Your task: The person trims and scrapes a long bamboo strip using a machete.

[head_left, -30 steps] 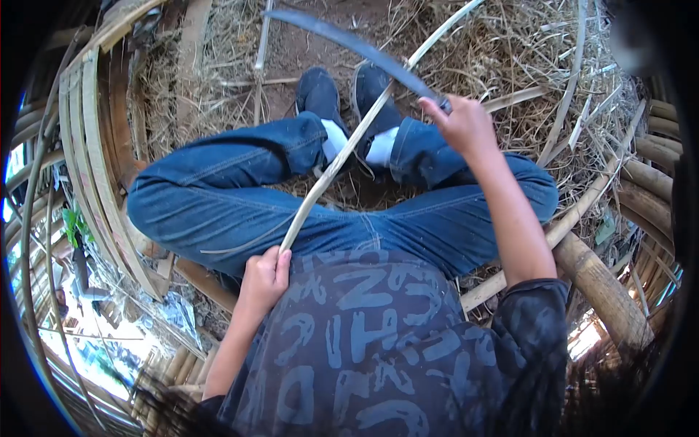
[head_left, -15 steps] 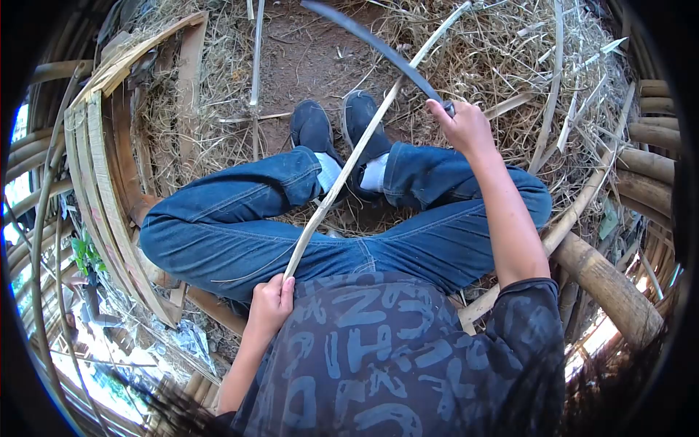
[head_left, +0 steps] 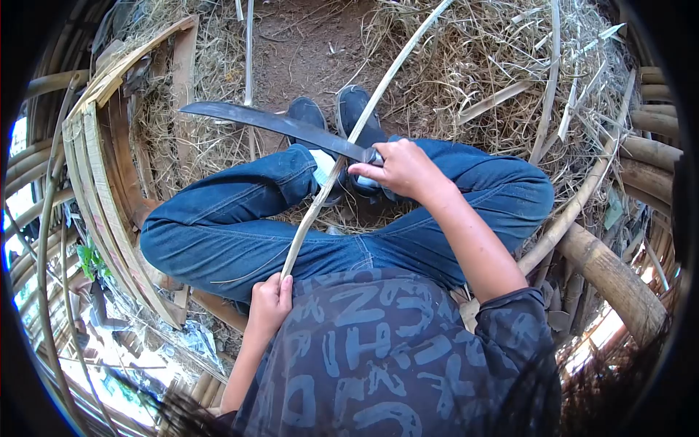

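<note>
My left hand (head_left: 269,300) is closed around the lower end of a long, pale bamboo strip (head_left: 309,218) by my waist. The strip slants up and away to the right, over my lap and past my shoes. My right hand (head_left: 400,169) grips the dark handle of a machete (head_left: 277,124), the thumb stretched out toward the strip. The broad, slightly curved blade points left and crosses the strip between my knees. Whether the edge touches the strip, I cannot tell.
My legs in jeans (head_left: 211,247) are folded around the strip. Dry shavings (head_left: 466,65) cover the ground ahead. A wooden slat frame (head_left: 95,160) stands at the left, and a thick bamboo pole (head_left: 611,280) lies at the right. Loose strips (head_left: 551,87) lie at the upper right.
My right hand has come down and left along the strip with the machete. The blade has swung from pointing up-left to lying nearly level. My left hand has stayed in place.
</note>
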Tool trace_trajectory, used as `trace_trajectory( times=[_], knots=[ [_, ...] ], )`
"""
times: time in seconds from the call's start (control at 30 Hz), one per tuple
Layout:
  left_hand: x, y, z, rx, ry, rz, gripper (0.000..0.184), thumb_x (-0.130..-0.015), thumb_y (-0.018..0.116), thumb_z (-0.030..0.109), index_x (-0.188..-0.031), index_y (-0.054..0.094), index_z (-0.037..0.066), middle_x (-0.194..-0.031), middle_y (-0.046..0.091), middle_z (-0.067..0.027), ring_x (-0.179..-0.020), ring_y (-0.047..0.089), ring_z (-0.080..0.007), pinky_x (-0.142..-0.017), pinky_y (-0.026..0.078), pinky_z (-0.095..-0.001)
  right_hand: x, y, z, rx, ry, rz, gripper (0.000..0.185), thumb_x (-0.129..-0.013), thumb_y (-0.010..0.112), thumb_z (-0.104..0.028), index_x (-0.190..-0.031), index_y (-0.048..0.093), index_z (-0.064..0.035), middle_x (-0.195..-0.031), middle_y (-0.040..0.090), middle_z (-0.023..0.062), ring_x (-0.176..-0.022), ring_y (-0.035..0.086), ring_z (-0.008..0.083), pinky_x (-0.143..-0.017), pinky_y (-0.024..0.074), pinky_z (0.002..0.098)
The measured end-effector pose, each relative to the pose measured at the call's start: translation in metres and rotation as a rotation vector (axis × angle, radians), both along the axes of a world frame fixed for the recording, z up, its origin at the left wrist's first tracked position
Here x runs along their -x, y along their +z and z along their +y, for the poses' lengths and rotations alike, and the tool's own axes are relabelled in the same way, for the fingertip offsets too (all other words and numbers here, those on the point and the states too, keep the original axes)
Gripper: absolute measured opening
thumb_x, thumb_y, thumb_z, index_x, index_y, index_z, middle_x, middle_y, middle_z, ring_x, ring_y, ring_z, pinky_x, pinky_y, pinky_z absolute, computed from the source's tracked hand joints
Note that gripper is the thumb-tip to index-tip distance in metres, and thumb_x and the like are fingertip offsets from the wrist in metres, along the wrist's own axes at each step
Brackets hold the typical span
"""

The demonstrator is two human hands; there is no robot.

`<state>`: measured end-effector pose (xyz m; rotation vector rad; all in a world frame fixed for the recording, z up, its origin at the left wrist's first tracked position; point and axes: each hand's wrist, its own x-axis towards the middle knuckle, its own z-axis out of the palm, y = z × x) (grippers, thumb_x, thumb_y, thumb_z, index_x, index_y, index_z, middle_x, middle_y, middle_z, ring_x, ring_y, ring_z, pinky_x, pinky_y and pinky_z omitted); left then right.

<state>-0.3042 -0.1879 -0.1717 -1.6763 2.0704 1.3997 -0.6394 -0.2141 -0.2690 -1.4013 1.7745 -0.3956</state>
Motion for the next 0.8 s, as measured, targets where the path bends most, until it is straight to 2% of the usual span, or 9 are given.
trace_trajectory(
  times=[0.13,0.2,0.23,0.3,0.33,0.4,0.5,0.73,0.8],
  knots=[
    [-0.001,0.0,0.0,0.004,0.012,0.014,0.028,-0.094,0.055,0.01,-0.069,0.053,-0.003,-0.051,0.045,-0.022,-0.04,0.047,-0.0341,-0.042,0.034,-0.039,-0.017,0.004,0.01,0.059,-0.043,-0.041,0.066,-0.077,0.067,-0.063,-0.074,0.063,0.0028,-0.066,0.062,0.0244,-0.069,0.062,0.044,-0.062,0.0487,0.0486],
    [0.0,0.002,-0.001,-0.004,0.0,0.02,0.029,-0.094,0.055,0.011,-0.07,0.053,-0.004,-0.05,0.043,-0.0206,-0.037,0.044,-0.0284,-0.042,0.034,-0.0384,-0.02,0.004,0.013,0.015,-0.056,-0.029,0.067,-0.08,0.063,-0.064,-0.072,0.063,0.0017,-0.071,0.064,0.0253,-0.074,0.063,0.0455,-0.069,0.0508,0.0504],
    [-0.003,0.001,0.0,-0.004,0.002,0.022,0.029,-0.094,0.055,0.011,-0.07,0.053,-0.004,-0.05,0.043,-0.0206,-0.037,0.044,-0.0284,-0.042,0.034,-0.0384,-0.021,0.005,0.014,0.014,-0.054,-0.027,0.067,-0.08,0.063,-0.064,-0.072,0.063,0.0017,-0.071,0.064,0.0253,-0.074,0.063,0.0455,-0.069,0.0508,0.0504],
    [-0.012,-0.004,0.002,-0.077,0.05,0.081,0.035,-0.098,0.052,0.018,-0.069,0.052,-0.002,-0.049,0.045,-0.013,-0.041,0.042,-0.0172,-0.043,0.033,-0.0338,-0.021,0.011,0.018,0.001,-0.139,-0.108,0.064,-0.082,0.064,-0.061,-0.071,0.063,0.0028,-0.068,0.063,0.0249,-0.071,0.063,0.0445,-0.065,0.0499,0.0497],
    [-0.015,-0.003,0.002,-0.077,0.054,0.085,0.035,-0.098,0.052,0.018,-0.069,0.052,-0.002,-0.049,0.045,-0.013,-0.041,0.042,-0.0172,-0.043,0.033,-0.0338,-0.021,0.013,0.02,0.0,-0.135,-0.105,0.064,-0.082,0.064,-0.061,-0.071,0.063,0.0028,-0.068,0.063,0.0249,-0.071,0.063,0.0445,-0.065,0.0499,0.0497],
    [-0.019,0.0,0.001,-0.399,0.316,0.198,0.04,-0.102,0.045,0.027,-0.07,0.05,0.003,-0.055,0.045,-0.0012,-0.048,0.037,-0.0088,-0.045,0.03,-0.0274,-0.021,0.019,0.025,-0.041,-0.171,-0.221,0.062,-0.084,0.064,-0.056,-0.071,0.062,0.004,-0.062,0.06,0.023,-0.063,0.062,0.0408,-0.059,0.048,0.0463],
    [-0.015,0.01,-0.007,-0.634,0.443,0.29,0.04,-0.103,0.04,0.034,-0.072,0.046,0.01,-0.063,0.042,0.0057,-0.053,0.033,-0.0047,-0.047,0.027,-0.0221,-0.021,0.026,0.036,-0.055,-0.198,-0.312,0.061,-0.085,0.065,-0.054,-0.071,0.062,0.0045,-0.058,0.057,0.0209,-0.056,0.06,0.0371,-0.055,0.0455,0.0429],
    [-0.019,0.021,-0.016,-0.945,0.48,0.323,0.036,-0.103,0.041,0.036,-0.074,0.042,0.013,-0.065,0.038,0.007,-0.056,0.03,-0.0029,-0.048,0.026,-0.0198,-0.029,0.034,0.049,-0.084,-0.18,-0.315,0.062,-0.084,0.065,-0.057,-0.071,0.063,0.0043,-0.058,0.058,0.0207,-0.058,0.061,0.0378,-0.056,0.0472,0.0425],
    [-0.018,0.015,-0.011,-0.837,0.371,0.315,0.037,-0.103,0.041,0.037,-0.075,0.043,0.013,-0.065,0.038,0.0067,-0.057,0.03,-0.0034,-0.05,0.026,-0.0202,-0.03,0.038,0.048,-0.066,-0.15,-0.268,0.064,-0.083,0.064,-0.059,-0.071,0.063,0.0043,-0.059,0.059,0.0216,-0.06,0.062,0.0395,-0.058,0.0481,0.0437]
  ],
)
